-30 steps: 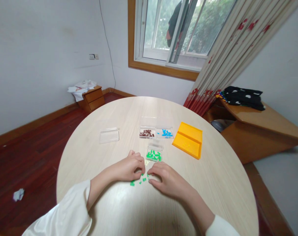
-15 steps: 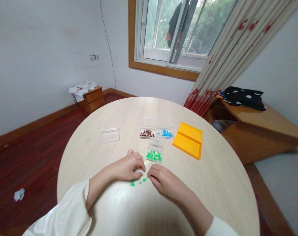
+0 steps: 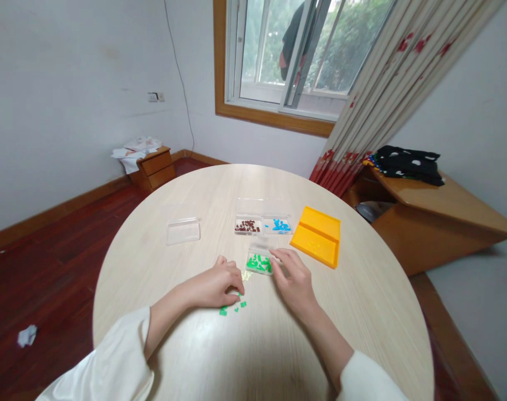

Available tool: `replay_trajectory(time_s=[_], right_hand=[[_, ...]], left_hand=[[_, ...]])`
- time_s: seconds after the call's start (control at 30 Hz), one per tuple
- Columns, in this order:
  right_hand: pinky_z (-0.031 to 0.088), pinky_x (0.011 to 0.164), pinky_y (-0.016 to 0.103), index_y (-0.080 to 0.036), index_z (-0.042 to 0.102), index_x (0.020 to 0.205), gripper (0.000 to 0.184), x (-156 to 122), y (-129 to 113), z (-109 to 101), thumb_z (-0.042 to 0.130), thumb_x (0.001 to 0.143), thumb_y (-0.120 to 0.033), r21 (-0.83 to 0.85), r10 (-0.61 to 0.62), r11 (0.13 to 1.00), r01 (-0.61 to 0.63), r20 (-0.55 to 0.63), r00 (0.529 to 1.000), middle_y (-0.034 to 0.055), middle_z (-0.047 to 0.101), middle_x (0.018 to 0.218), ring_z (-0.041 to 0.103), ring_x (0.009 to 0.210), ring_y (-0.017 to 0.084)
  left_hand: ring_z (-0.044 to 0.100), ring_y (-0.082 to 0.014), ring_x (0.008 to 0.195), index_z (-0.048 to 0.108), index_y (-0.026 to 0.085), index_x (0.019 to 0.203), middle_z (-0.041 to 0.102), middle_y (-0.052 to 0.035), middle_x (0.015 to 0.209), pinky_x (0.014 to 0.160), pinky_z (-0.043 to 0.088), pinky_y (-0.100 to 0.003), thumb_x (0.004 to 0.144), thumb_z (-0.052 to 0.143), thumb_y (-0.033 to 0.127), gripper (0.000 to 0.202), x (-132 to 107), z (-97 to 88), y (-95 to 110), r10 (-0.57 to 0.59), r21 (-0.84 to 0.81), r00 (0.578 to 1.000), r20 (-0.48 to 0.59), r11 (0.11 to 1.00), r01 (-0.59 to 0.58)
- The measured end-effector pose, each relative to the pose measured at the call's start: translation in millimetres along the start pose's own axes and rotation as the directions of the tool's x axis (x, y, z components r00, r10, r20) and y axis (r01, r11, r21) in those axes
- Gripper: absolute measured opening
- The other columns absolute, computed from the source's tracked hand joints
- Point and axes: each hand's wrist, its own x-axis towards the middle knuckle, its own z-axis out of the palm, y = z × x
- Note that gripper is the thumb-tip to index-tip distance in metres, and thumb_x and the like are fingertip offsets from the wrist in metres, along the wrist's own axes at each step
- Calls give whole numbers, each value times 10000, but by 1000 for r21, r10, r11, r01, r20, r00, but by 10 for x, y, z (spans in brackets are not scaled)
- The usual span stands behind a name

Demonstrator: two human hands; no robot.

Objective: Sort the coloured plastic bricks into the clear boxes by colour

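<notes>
My left hand (image 3: 222,285) rests on the table with its fingers curled. A small green building piece (image 3: 239,294) shows between its thumb and index fingertips. Several loose green pieces (image 3: 223,312) lie just below that hand. My right hand (image 3: 294,278) is at the right side of a small clear box (image 3: 259,273) filled with green pieces (image 3: 258,263). Its thumb and fingers are apart, reaching over the box's right edge, and I see nothing held in them. A pale yellowish piece (image 3: 247,275) lies between the left hand and the box.
Beyond the green box stand clear boxes of brown pieces (image 3: 247,226) and blue pieces (image 3: 281,225). An opened yellow case (image 3: 316,236) lies to the right. Another clear box (image 3: 183,231) is at the left. The round table's edge (image 3: 232,165) curves around them.
My right hand has moved from near the left hand up and right to the green box, its fingers spreading. A green piece now shows at my left fingertips. The view has shifted slightly.
</notes>
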Motion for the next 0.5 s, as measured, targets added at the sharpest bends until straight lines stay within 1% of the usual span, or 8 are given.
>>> replay_trajectory(time_s=[0.1, 0.17, 0.23, 0.27, 0.3, 0.37, 0.43, 0.5], right_hand=[[499, 774, 348, -202, 617, 981, 197, 2, 1, -14, 467, 867, -142, 10, -2, 1000, 2, 5, 1000, 76, 631, 894, 592, 857, 187], [501, 742, 334, -205, 615, 949, 187, 3, -35, -31, 463, 866, -134, 40, -18, 999, 17, 37, 999, 65, 628, 855, 589, 830, 181], [498, 713, 318, -208, 613, 919, 175, 0, -90, -52, 467, 864, -128, 91, -60, 995, 50, 112, 992, 55, 624, 821, 584, 804, 175], [495, 710, 313, -209, 613, 912, 170, -4, -121, -61, 472, 861, -128, 120, -85, 991, 65, 168, 982, 51, 624, 813, 581, 799, 173], [491, 718, 311, -208, 614, 911, 163, -11, -154, -67, 481, 858, -131, 146, -111, 986, 77, 237, 965, 49, 625, 815, 579, 803, 171], [480, 758, 314, -201, 621, 913, 142, -32, -216, -69, 512, 846, -139, 175, -153, 980, 90, 395, 906, 51, 629, 842, 572, 834, 172], [463, 795, 319, -193, 634, 915, 116, -61, -263, -50, 567, 824, -163, 173, -176, 980, 95, 544, 821, 50, 627, 857, 561, 865, 176], [450, 798, 312, -191, 648, 908, 108, -90, -286, -16, 609, 807, -190, 158, -178, 983, 97, 646, 742, 44, 622, 846, 552, 865, 174]], left_hand=[[534, -170, 860, 652, 211, 746, 656, 18, 769, 834, 228, -341, 765, 603, 153, 78, 10, -11, 24, -11, 4, 1000, 9, 1000, 11], [534, -172, 859, 652, 204, 756, 659, 11, 777, 832, 235, -346, 772, 601, 160, 69, 18, -19, 34, -30, 5, 999, -13, 1000, 30], [536, -178, 862, 652, 199, 776, 661, -1, 795, 822, 249, -350, 789, 590, 182, 66, 28, -26, 27, -66, 7, 995, -81, 998, 67], [537, -181, 862, 652, 195, 787, 661, -8, 804, 816, 257, -353, 798, 583, 193, 70, 33, -30, 14, -98, 8, 986, -135, 995, 100], [538, -185, 862, 651, 192, 794, 662, -15, 812, 812, 264, -357, 806, 578, 205, 75, 38, -34, -6, -137, 8, 970, -200, 990, 141], [544, -192, 860, 651, 186, 800, 666, -24, 824, 815, 279, -369, 811, 581, 223, 80, 46, -41, -65, -215, -14, 913, -345, 974, 224], [554, -193, 854, 652, 183, 802, 674, -30, 835, 827, 302, -374, 806, 592, 230, 77, 53, -46, -133, -271, -63, 835, -479, 959, 275], [567, -185, 823, 657, 180, 803, 681, -34, 824, 820, 334, -362, 796, 601, 221, 70, 60, -49, -189, -305, -120, 766, -567, 950, 290]])
